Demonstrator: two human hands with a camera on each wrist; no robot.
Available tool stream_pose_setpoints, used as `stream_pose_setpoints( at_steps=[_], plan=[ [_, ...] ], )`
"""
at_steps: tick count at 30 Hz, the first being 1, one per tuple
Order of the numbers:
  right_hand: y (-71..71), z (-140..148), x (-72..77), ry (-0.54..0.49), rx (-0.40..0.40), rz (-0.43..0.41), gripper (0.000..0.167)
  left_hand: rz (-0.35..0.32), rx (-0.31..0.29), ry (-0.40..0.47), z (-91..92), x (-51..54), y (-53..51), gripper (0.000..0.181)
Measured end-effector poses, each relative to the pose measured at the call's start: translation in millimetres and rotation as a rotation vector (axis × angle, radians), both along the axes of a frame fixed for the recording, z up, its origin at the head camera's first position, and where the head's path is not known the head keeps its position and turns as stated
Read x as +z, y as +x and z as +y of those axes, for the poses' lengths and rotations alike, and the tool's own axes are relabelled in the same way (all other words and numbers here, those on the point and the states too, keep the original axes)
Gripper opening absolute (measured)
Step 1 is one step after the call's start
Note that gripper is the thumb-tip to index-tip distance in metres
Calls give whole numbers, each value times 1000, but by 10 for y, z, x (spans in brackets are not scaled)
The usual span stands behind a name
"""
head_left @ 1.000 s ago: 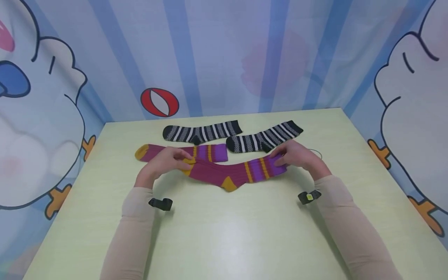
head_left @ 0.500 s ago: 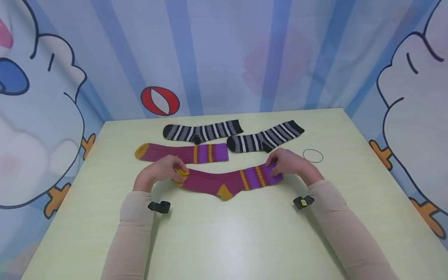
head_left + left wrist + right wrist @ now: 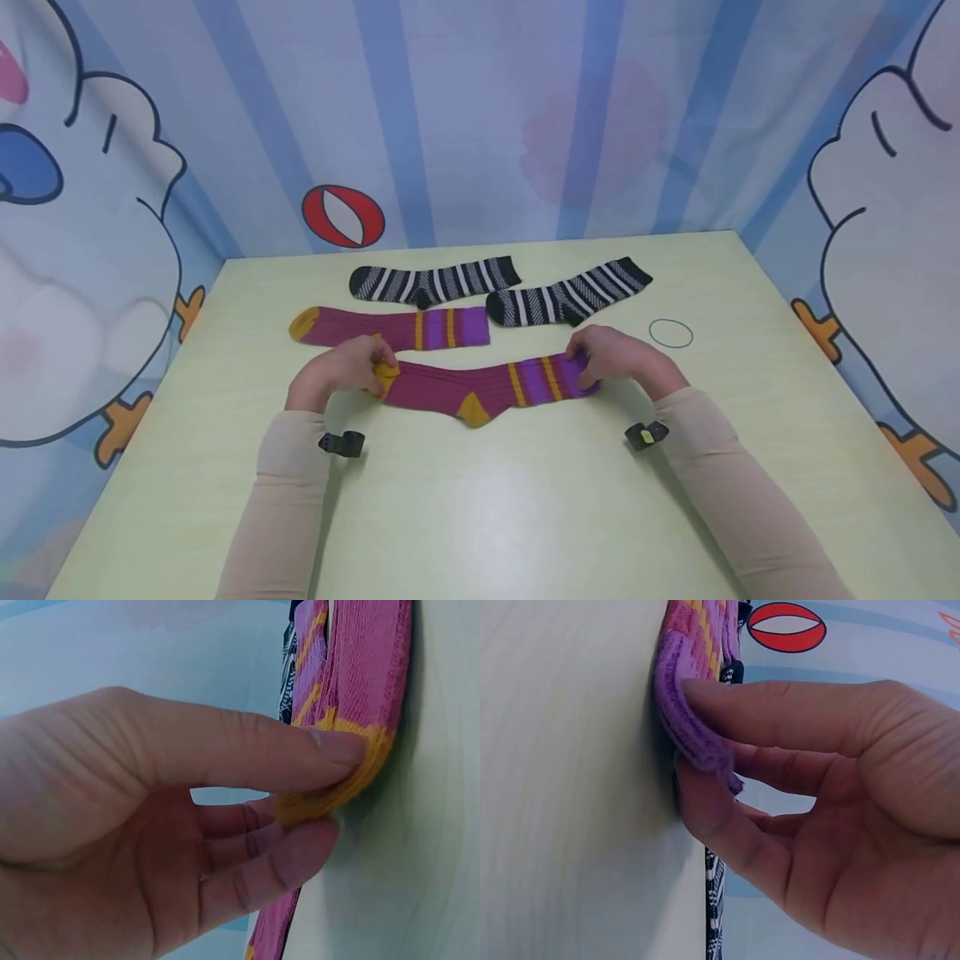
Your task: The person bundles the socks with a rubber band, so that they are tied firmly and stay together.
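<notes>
Now I'm seeing the near sock (image 3: pixel 431 387) low at the bench (image 3: pixel 487 517), no longer overlapping its twin (image 3: pixel 363 327); they're lying apart. The left hand (image 3: pixel 347 365) is pinching the near toe, the right hand (image 3: pixel 617 353) the cuff.

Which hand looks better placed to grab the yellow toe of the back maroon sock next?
Probably the left hand: it is nearer that yellow toe, though it must first release the front sock, which both hands pinch. The right hand is farther away, at the purple cuff.

Fingers (image 3: pixel 300 859) partly hide 2 ends of the nearer maroon sock (image 3: pixel 487 386)
</notes>
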State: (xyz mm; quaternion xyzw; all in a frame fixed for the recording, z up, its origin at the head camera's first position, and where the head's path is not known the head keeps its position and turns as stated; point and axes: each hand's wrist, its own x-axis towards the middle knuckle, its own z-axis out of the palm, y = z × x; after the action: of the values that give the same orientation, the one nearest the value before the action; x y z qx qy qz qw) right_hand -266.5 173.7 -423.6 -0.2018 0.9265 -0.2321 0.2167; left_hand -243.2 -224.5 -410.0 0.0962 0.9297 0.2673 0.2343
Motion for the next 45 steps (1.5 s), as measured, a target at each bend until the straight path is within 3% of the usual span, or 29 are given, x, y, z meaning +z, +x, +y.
stream_pose_setpoints(
  at_steps=[8,22,27,33,45],
  plan=[
    [29,1,41,5,47,19,46,-11,-15,-27,-7,-20,5,43],
    [103,-27,102,80,4,25,54,40,-39,-109,-24,-20,27,44],
    [96,-34,93,109,20,25,55,4,4,-100,-16,-12,36,45],
    [79,-41,95,107,42,21,51,-17,7,-95,-11,2,36,45],
    [69,-32,88,97,59,30,51,-4,-46,-60,-46,2,43,32]
  ],
)
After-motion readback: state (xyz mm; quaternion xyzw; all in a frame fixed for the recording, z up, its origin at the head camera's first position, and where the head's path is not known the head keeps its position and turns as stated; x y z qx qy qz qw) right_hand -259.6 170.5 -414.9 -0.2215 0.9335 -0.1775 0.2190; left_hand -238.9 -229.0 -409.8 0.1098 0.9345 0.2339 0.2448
